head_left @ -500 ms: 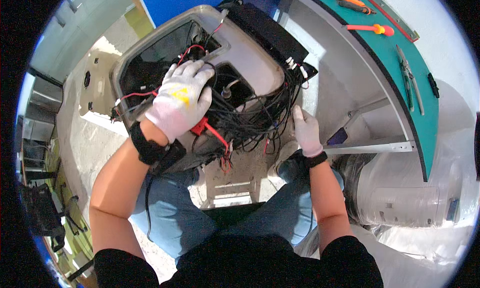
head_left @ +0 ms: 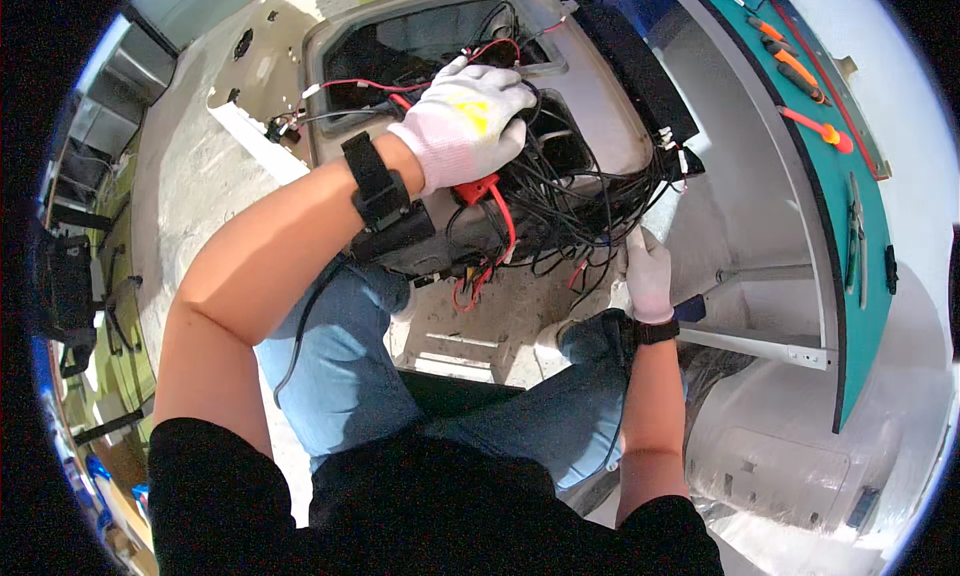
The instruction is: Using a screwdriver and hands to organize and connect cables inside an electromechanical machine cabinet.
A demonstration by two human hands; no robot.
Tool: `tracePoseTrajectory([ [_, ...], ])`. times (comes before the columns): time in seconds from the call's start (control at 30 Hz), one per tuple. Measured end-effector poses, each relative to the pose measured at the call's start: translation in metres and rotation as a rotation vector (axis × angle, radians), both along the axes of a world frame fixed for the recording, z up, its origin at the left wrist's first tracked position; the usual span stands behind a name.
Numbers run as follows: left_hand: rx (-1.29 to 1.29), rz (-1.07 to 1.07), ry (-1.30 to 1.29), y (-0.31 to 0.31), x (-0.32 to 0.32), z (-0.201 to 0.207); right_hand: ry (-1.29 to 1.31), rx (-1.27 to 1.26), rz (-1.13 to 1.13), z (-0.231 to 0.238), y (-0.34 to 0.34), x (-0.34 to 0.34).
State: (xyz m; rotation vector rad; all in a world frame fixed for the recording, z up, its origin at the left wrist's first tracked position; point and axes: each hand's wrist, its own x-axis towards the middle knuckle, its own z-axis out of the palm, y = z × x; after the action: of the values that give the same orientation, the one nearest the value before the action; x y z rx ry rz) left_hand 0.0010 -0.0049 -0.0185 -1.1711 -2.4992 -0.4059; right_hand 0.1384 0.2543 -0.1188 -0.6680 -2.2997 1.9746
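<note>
The left hand [head_left: 468, 121], in a white knit glove with a pinkish cuff and a yellow mark, lies palm down over the casing [head_left: 612, 106], its fingers slightly spread and bent; whether they grip anything beneath, I cannot tell. The right hand [head_left: 648, 273], in a similar glove, is just off the casing's lower right corner, thumb and forefinger close together near the cables [head_left: 568, 201]; a thin wire may be between them, but the view is too small to be sure.

The casing, a smooth pale grey shell with rounded corners, stands in front of the person. A large, dark opening in its upper left part has wires in it; the smaller opening right of the left hand has cables across it. The cables, thin, black and tangled, spill over the casing's near edge. A hard red plug [head_left: 476, 190] with a red lead sits at that edge, under the left wrist.

A matte black strip [head_left: 640, 61] runs along the casing's right side. Well right of the casing, a flat green mat [head_left: 873, 311] bears a screwdriver [head_left: 836, 136] and metal pliers [head_left: 856, 241].
</note>
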Motion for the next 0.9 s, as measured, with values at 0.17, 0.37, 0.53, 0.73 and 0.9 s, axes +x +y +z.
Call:
tracePoseTrajectory([
  [0.17, -0.034, 0.004, -0.030, 0.003, -0.002, -0.003, -0.036, -0.014, -0.095, -0.004, 0.002, 0.000],
  [0.37, -0.053, 0.025, -0.005, 0.003, 0.000, -0.001, -0.041, 0.033, -0.096, -0.002, 0.000, 0.001],
  [0.53, -0.069, 0.045, -0.017, 0.004, 0.000, -0.001, -0.121, 0.008, -0.022, -0.002, 0.000, 0.004],
  [0.73, -0.071, 0.034, 0.002, 0.004, 0.001, -0.001, -0.183, 0.106, 0.113, -0.006, -0.005, 0.007],
  [0.9, -0.073, 0.028, 0.002, 0.004, 0.001, 0.000, -0.313, 0.551, 0.299, -0.013, 0.002, 0.006],
])
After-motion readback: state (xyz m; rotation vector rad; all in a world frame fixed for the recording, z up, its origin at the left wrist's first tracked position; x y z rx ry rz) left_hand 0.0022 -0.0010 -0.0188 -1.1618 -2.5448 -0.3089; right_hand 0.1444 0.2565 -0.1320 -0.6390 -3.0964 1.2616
